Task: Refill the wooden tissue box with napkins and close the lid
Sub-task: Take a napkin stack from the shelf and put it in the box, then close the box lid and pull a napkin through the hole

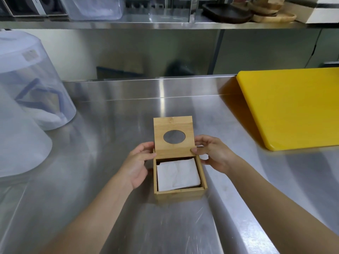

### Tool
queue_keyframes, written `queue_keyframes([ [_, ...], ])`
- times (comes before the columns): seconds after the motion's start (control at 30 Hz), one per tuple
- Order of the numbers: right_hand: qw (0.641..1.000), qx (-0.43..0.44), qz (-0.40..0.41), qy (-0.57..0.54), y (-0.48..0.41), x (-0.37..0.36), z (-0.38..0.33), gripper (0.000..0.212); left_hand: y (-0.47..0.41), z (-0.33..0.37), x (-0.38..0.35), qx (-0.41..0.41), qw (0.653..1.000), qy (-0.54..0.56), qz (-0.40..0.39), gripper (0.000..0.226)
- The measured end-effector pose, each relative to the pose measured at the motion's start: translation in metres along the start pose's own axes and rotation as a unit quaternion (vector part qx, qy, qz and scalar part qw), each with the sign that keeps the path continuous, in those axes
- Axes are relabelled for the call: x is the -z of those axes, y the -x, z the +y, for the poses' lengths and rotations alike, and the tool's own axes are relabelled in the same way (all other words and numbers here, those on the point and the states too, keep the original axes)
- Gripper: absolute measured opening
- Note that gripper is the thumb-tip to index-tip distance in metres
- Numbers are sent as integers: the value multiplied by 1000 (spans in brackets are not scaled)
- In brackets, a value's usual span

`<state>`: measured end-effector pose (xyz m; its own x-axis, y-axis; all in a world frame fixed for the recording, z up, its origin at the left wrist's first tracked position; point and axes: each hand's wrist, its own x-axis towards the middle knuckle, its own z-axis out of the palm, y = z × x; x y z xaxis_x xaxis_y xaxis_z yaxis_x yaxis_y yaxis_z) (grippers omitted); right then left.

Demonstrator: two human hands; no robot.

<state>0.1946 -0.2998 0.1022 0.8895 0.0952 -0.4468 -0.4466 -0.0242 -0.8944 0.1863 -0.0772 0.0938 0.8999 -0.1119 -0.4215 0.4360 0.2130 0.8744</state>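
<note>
Wooden tissue box (180,194) sits mid-counter on the steel worktop (110,125), just in front of the person, w/ a white napkin stack (177,174) already inside, filling most of the cavity and lying a bit skewed, far-left corner lifted. Lid (173,136) stands up at the back edge, oval hole facing the camera; hinge itself not visible. Left hand (137,165) is against the box's left wall, thumb and fingertips pinching the lid's lower left corner; right hand (212,154) mirrors it, fingers closed on the lid's right edge near the bottom, thumb on the front face. So both hands are clamped on the lid, not on napkins. Looks like the refill is done and closing is the step in hand. To do it well: keep both sides moving evenly so the lid doesn't rack, press the raised napkin corner flat first if it sits above the rim, and get thumbs clear before it seats. Yellow cutting board (293,107) to the right and plastic containers (27,88) to the left are well apart, no obstruction.
</note>
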Motion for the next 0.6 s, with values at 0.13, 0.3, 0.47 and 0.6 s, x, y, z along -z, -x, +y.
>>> queue_keyframes([
  [0.13, 1000, 14, 3, -12, -1, 2, -3, 32, -2, 3, 1, -6, 1000, 2, -27, 37],
  [0.3, 999, 11, -7, -41, 1, 0, -2, 29, 2, 4, -4, -14, 1000, -3, -25, 41],
  [0.47, 987, -53, 21, -150, 12, -5, 2, 19, 6, 10, -7, 52, 997, 50, 24, 21],
  [0.6, 990, -109, -52, -75, 22, -13, 9, 46, 14, 12, -4, 171, 977, 25, -122, 71],
])
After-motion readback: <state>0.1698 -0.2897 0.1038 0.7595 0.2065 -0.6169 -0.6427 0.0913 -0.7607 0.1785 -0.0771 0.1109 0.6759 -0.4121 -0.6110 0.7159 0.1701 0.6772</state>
